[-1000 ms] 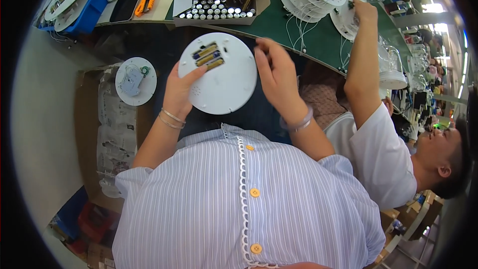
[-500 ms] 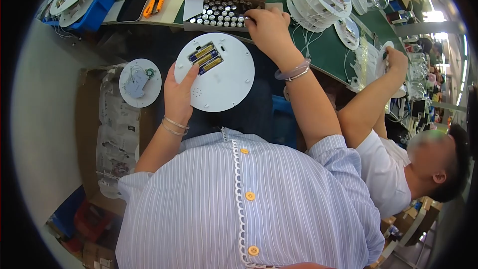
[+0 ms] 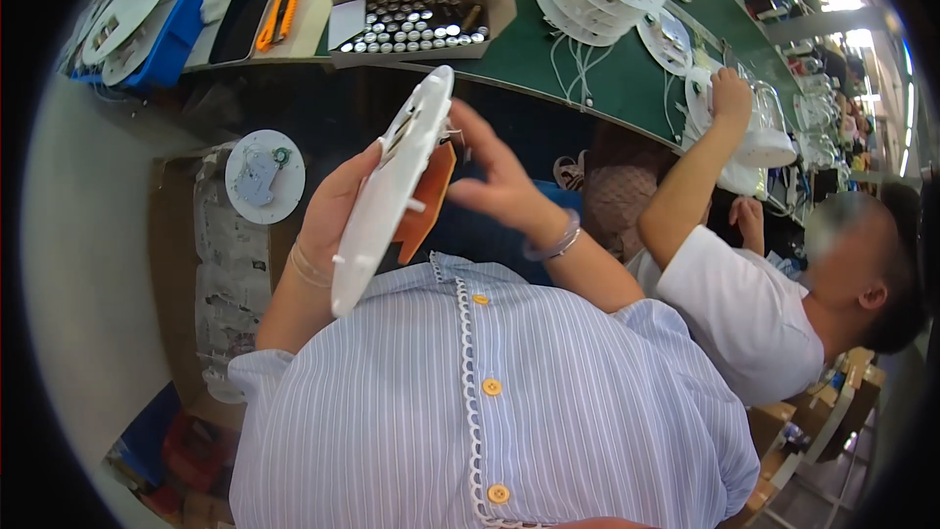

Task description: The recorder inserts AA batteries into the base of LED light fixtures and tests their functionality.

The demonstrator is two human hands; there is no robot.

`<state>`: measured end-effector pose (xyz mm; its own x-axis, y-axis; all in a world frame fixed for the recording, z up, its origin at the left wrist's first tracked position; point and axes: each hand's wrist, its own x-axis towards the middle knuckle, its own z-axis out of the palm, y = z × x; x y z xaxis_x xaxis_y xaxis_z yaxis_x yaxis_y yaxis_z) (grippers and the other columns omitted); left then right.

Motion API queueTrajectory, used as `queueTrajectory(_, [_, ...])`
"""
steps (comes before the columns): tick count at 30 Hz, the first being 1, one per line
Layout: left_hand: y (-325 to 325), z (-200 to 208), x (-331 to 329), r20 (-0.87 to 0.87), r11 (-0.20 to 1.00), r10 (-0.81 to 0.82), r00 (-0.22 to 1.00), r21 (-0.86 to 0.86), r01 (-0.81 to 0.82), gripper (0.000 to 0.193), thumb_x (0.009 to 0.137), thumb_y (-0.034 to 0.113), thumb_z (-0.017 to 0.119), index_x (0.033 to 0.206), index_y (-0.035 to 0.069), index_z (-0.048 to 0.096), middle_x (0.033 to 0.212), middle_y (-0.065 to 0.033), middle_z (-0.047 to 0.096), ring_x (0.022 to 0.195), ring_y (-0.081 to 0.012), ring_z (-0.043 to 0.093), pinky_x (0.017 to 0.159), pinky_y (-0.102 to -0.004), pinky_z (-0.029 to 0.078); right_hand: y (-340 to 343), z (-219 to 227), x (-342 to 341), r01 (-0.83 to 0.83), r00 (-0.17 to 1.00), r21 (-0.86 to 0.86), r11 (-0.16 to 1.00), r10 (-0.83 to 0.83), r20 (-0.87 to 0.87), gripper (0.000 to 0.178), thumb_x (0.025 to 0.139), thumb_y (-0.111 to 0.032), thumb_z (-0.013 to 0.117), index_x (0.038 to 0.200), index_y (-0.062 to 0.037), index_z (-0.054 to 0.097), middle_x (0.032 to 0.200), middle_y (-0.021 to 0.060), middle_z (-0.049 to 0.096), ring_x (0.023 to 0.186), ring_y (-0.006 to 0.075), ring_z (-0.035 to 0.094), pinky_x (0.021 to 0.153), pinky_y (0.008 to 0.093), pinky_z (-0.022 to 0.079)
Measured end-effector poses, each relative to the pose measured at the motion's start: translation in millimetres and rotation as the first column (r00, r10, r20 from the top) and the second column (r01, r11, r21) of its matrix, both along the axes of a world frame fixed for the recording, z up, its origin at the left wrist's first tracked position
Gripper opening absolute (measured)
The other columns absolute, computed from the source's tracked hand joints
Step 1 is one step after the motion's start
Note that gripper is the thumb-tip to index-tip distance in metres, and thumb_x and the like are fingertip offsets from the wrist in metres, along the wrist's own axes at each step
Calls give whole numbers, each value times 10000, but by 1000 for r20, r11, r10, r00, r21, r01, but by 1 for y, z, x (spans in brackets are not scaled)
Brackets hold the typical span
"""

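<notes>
A round white plastic disc (image 3: 377,220) is tilted nearly edge-on in front of my chest. My left hand (image 3: 338,198) grips its left side, the thumb near the battery slot, which is now seen at a steep slant. An orange-brown plate (image 3: 428,204) and a short white peg stand out from the disc's other face. My right hand (image 3: 509,186) is beside that face, thumb and fingers apart, fingertips close to small thin wires near the upper edge. Whether they touch the wires is hard to make out. Beyond, an open box of batteries (image 3: 416,31) rests on the green table.
Stacked white discs with wires (image 3: 597,0) stand right of the box. An orange cutter (image 3: 281,12), a dark phone (image 3: 245,15) and a blue bin (image 3: 196,24) are at left. Another disc (image 3: 264,176) lies over a carton. A co-worker (image 3: 744,313) sits at right.
My right hand has left the battery box and come down to the disc. The disc has turned from facing me to nearly edge-on, showing its other face. The co-worker's arm has shifted.
</notes>
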<state>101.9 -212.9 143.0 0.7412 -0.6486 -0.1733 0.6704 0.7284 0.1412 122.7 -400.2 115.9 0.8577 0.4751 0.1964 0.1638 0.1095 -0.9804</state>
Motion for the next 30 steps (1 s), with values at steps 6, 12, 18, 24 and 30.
queueTrajectory(6, [11,3,-3,92,949,38,995,-317,-7,548,824,278,450,1260,30,231,1128,-170,429,895,-299,520,647,-385,487,1,8,-20,-224,855,230,947,305,-421,113,786,-35,523,887,12,547,737,33,550,607,75,516,573,192,421])
queueTrajectory(12, [38,8,6,222,889,143,965,-458,-27,510,825,279,451,1240,73,236,1130,-155,404,957,-342,484,689,-488,447,-18,27,-27,-295,877,191,936,345,-335,112,770,-68,560,853,3,536,756,36,557,672,76,528,592,203,435])
queueTrajectory(18, [37,37,0,-94,790,253,963,-555,-261,571,784,273,506,1277,147,246,1277,-58,264,1171,-246,302,912,-525,266,-12,25,-11,-185,945,339,922,262,-197,155,753,20,540,907,11,548,863,64,563,802,106,529,701,224,442])
queueTrajectory(24, [25,101,-23,202,701,454,868,-683,-208,561,772,238,512,1265,169,253,1278,-5,255,1199,-200,273,948,-499,233,9,81,5,-176,865,397,901,334,-374,246,723,-48,594,960,-9,542,920,76,584,822,116,560,711,213,448])
queueTrajectory(30, [0,136,-37,462,692,632,622,-698,-184,648,764,215,551,1278,218,157,1286,40,196,1201,-182,266,949,-469,269,39,108,5,-439,754,371,818,560,-344,187,805,-126,482,942,-4,522,907,86,574,733,103,558,632,189,445])
